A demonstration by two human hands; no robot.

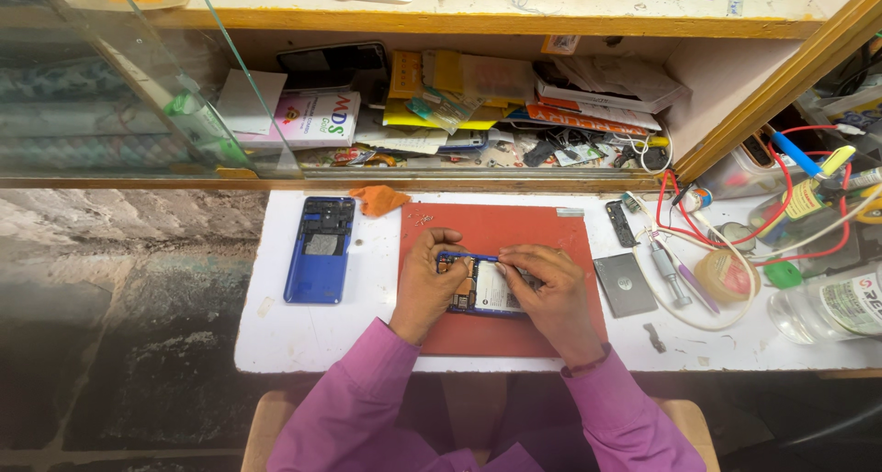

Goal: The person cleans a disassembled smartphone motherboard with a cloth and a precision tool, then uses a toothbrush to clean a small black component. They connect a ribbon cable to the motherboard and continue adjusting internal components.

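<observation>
My two hands meet over one opened blue phone (480, 290) lying on a single red work mat (514, 229) on the white bench (303, 334). My left hand (424, 284) clasps the phone's left edge, fingers curled around it; my right hand (544, 284) pinches a thin blue tool (469, 257) laid across the phone's top edge, just ahead of my fingertips. One blue back cover (320, 249), its inside facing up, lies well to the left of my left hand, and one orange cloth (378, 199) sits ahead of it. A scatter of small screws (424, 219) rests on the mat just beyond my left hand. To the right of my right hand lie one grey plate (624, 284) and one screwdriver (668, 272). Further right, a clear plastic bottle (827, 309) lies on its side; what it holds I cannot tell.
</observation>
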